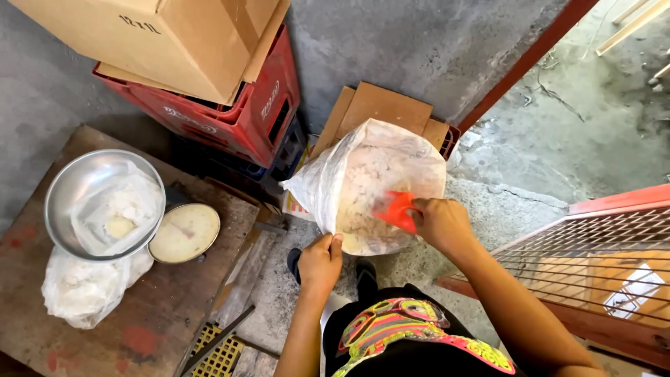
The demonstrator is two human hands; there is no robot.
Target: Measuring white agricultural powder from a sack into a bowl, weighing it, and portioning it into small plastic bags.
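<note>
A large clear plastic bag full of white powder stands open in front of me on the floor. My left hand pinches the bag's near rim and holds it open. My right hand grips an orange-red plastic scoop, whose blade dips into the white powder inside the bag. To the left, a metal bowl sits on a weighing scale and holds a small clear bag with some white powder in it.
The scale's round dial faces up on a worn wooden table. A filled plastic bag lies on the table. Red crates with a cardboard box stand behind. A wire mesh rack is at right.
</note>
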